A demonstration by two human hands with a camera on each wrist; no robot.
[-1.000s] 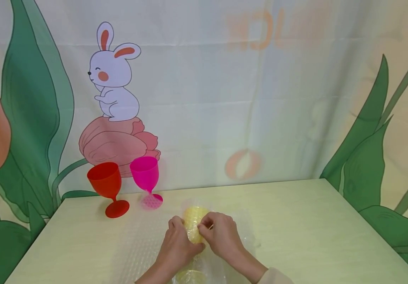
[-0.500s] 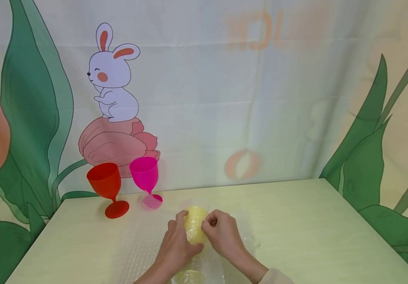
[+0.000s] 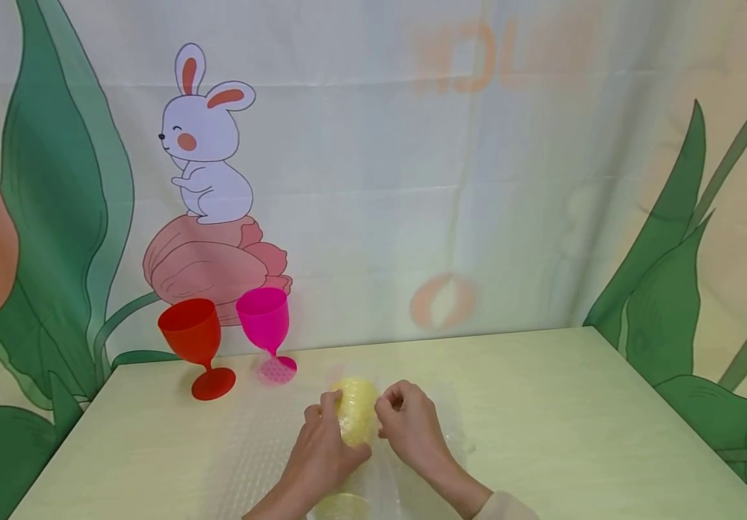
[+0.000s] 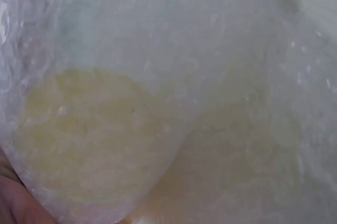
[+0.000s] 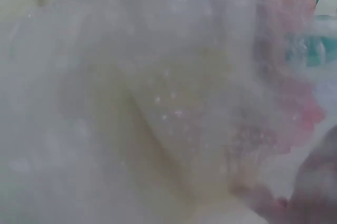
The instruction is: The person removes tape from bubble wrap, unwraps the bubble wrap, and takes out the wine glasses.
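Note:
A yellow goblet (image 3: 357, 413) lies wrapped in clear bubble wrap (image 3: 243, 455) near the front of the table. My left hand (image 3: 323, 451) grips its bowl from the left, fingers over the far side and thumb at the near side. At the bowl's right, my right hand (image 3: 414, 427) has curled fingers and pinches what looks like the edge of the wrap; the fingertips are partly hidden. In the left wrist view, the goblet's round foot (image 4: 95, 134) shows through the plastic. The right wrist view is mostly filled by hazy wrap (image 5: 63, 119).
A red goblet (image 3: 191, 328) and a magenta goblet (image 3: 266, 318) stand at the back left of the pale table (image 3: 581, 426). Bubble wrap overlaps the magenta one's foot. A printed curtain (image 3: 360, 159) hangs behind the table.
My right hand has moved slightly right and away from me, off the front of the bowl to its side. The left hand keeps its grip, shifting very little.

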